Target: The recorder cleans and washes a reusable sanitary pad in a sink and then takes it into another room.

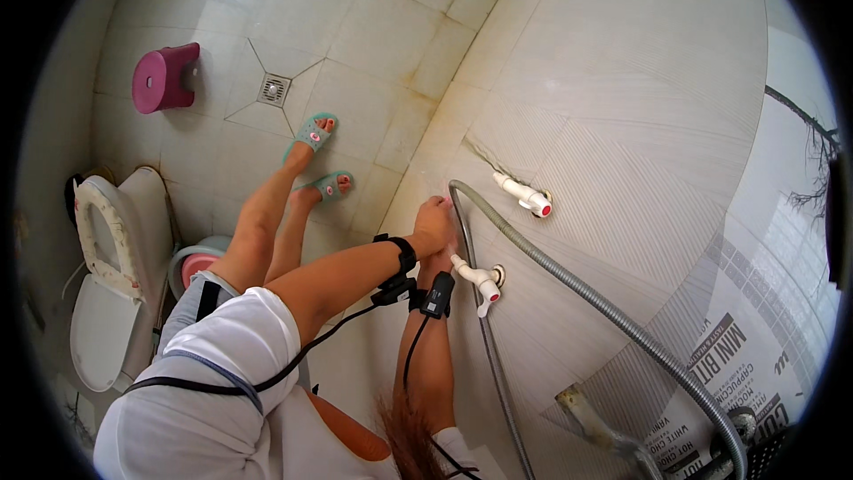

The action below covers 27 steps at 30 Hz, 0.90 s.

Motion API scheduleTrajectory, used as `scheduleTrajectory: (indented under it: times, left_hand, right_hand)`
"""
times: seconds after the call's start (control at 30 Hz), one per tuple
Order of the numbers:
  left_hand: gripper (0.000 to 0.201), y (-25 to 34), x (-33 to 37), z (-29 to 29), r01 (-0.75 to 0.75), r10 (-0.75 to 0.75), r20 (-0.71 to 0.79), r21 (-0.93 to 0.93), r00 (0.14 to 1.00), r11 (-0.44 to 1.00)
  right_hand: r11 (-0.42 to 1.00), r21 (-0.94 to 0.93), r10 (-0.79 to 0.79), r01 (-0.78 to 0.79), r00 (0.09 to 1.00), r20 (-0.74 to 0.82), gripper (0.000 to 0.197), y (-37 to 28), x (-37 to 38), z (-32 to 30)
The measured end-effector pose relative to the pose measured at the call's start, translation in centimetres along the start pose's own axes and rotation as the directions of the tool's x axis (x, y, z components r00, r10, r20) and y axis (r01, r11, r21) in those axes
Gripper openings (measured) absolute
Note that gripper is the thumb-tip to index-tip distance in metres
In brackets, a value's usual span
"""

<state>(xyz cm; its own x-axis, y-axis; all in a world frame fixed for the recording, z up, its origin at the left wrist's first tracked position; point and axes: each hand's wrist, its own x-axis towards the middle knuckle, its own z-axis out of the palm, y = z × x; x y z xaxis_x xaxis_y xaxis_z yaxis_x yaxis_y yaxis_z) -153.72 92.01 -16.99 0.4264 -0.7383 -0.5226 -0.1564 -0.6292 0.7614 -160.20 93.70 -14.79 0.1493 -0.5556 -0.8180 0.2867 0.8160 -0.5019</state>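
Note:
Beside the tiled wall, my left hand [433, 224] is brought up close to my right hand and partly covers it. Its fingers look curled, but whatever lies in them is too small to make out; a bit of pink shows at their tips. Just below, my right hand [438, 260] sits close to the spout of a white tap [480, 281] with a red-marked end, its fingers hidden from view. A grey flexible hose [577, 270] arches right beside both hands. Each wrist wears a black strap with a small black device and cable.
A second white tap [524, 195] projects from the wall farther off. On the tiled floor are a pink stool [165, 78] and a square drain [274, 89]. A toilet [111, 324] with its lid raised and a basin [182, 265] stand left. Pipework [604, 431] is at lower right.

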Motion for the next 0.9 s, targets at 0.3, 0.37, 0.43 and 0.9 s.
scheduleTrajectory:
  times: [0.3,0.37,0.43,0.9]
  left_hand:
    - [0.020,2.7,-0.6,-1.4,-0.150,-0.001,0.422,0.324,0.907,0.934]
    - [0.019,2.2,-0.8,-1.5,-0.193,0.017,0.445,0.354,0.896,0.915]
    - [0.021,0.6,-0.5,-1.7,0.085,-0.161,0.330,0.234,0.930,0.969]
    - [0.037,0.3,-0.8,-5.4,0.712,-0.280,0.656,-0.672,0.700,0.204]
  right_hand:
    - [0.900,-0.392,-0.190,0.192,0.981,0.045,0.027,0.6,-1.4,-2.8]
    - [0.989,0.072,-0.125,0.127,0.992,-0.032,0.024,1.0,-1.2,-2.8]
    - [0.910,0.414,0.086,-0.022,0.987,-0.137,0.021,0.4,-2.0,-0.2]
    - [0.915,0.372,-0.107,0.157,0.983,-0.152,0.034,-2.2,-8.8,4.1]
